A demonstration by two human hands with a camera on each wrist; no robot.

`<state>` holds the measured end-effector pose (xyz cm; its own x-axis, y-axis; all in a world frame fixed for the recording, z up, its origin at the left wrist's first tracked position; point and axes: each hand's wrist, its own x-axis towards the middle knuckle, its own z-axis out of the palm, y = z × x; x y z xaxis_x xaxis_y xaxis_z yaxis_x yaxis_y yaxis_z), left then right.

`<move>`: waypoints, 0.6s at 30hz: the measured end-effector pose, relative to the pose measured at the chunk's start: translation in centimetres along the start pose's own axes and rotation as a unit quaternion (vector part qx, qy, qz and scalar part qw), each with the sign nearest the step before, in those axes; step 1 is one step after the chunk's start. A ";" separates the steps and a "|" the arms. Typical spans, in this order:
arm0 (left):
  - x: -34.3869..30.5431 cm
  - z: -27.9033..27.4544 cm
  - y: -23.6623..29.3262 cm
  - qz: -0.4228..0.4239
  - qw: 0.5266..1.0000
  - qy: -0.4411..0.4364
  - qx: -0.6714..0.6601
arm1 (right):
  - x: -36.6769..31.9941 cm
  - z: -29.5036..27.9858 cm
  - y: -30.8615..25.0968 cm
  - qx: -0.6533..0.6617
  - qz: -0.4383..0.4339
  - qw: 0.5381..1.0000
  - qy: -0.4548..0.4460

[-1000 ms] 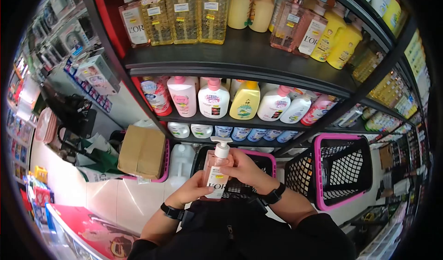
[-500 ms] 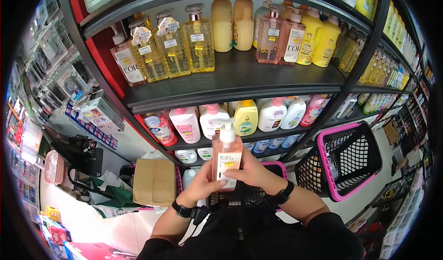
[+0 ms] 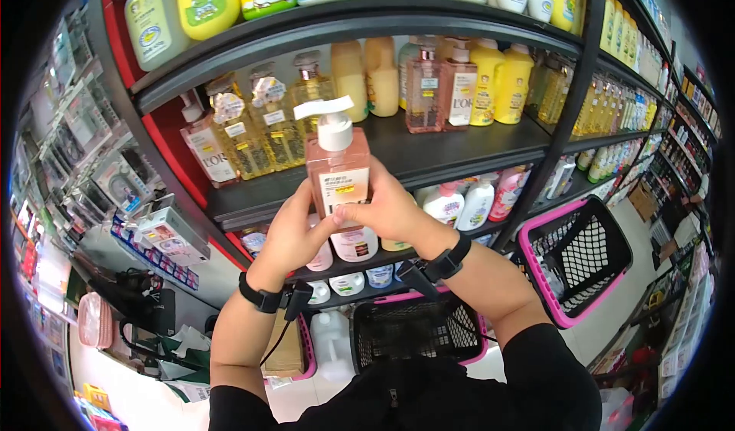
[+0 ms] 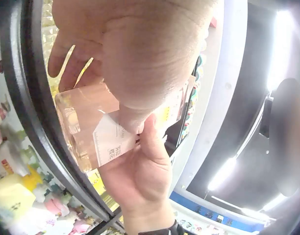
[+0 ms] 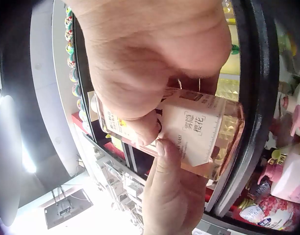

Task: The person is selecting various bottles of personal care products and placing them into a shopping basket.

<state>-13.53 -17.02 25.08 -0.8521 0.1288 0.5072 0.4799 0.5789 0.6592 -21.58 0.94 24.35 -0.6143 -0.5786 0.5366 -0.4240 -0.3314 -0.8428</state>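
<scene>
- Left hand [image 3: 291, 228]: fingers curled round one side of the pink bottle [image 3: 337, 163], thumb laid over its front
- Right hand [image 3: 390, 209]: fingers curled round the opposite side, thumb likewise across the front; the two thumb tips meet at the label [image 3: 344, 188]
- Pink bottle: held between both sets of fingers, pump end up, in front of the racking; label turned towards the person
- White pump [image 3: 334, 132]: above the fingers, spout directed past the left hand's side
- Black shelf [image 3: 467, 146]: beyond the fingers, bearing amber bottles [image 3: 282, 136] beyond the left hand, and yellow bottles [image 3: 513, 86] beyond and to the right of the right hand's fingers
- White bottle [image 3: 478, 204]: on the lower level, to the right of the right hand's fingers
- Black basket with pink rim [image 3: 484, 339]: below the fingers, on the floor; a second basket [image 3: 586, 259] sits well apart to their right
- Cardboard box [image 3: 285, 354]: below the left hand, partly hidden by the forearm and cable
- Black wristbands [image 3: 450, 261]: one behind each hand
</scene>
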 end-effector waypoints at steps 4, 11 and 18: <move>1.9 -1.1 -1.9 0.031 0.998 0.009 0.055 | 2.0 -0.3 0.9 0.001 -0.006 1.000 0.015; 4.5 -0.9 -4.8 0.024 1.000 0.013 -0.009 | 4.7 -1.2 2.1 -0.063 -0.020 0.997 0.030; 6.5 0.0 -7.5 -0.052 0.993 0.019 -0.108 | 6.7 -2.0 5.3 -0.076 -0.038 0.995 0.049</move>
<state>-22.70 -20.55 23.43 -0.8927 0.0454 0.4484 0.4274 0.4008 0.8103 -29.27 -3.17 23.57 -0.6352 -0.4774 0.6071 -0.5632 -0.2516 -0.7871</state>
